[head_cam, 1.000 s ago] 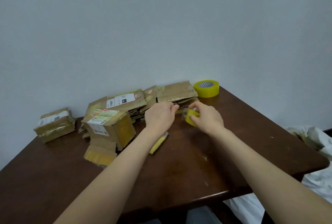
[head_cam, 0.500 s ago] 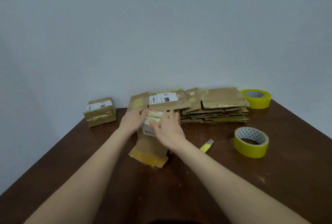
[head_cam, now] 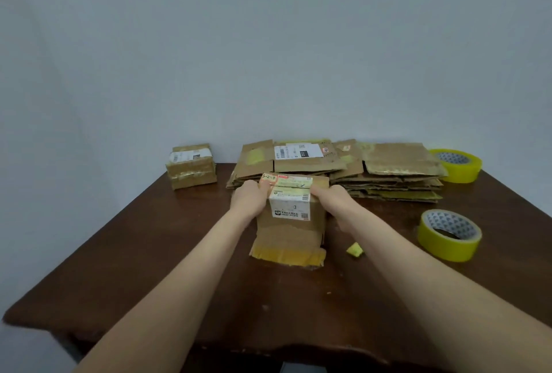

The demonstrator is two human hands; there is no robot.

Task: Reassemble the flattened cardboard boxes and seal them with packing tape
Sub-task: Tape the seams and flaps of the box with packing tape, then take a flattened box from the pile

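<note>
"Head view, left to right: what stood by the tabletop's [head_cam: 143, 253] far left corner?"

"A small taped box [head_cam: 191, 165], closed, with a white label on top. Its inside could not be seen."

"And the left hand [head_cam: 249, 198]?"

"It gripped the left side of the labelled box [head_cam: 291, 229] near the top, fingers curled round the far side and thumb resting by the handwritten label. That box stood upright at the middle of the tabletop, just in front of the flattened cardboard stack [head_cam: 301, 163] along the far edge."

"The right hand [head_cam: 334, 202]?"

"It gripped the opposite side of the same box, thumb pressed at the top edge. The other fingers were hidden behind the cardboard."

"Was anything in that box?"

"I could not tell. Its top looked folded shut, and a taped flap lay spread on the tabletop at its base."

"Further right?"

"A small yellow piece [head_cam: 354, 250] lay just beside the right forearm. A near tape roll [head_cam: 449, 235] lay flat toward the right edge, and a far tape roll [head_cam: 458, 165] sat at the far right corner, touching the stack's right end."
</note>
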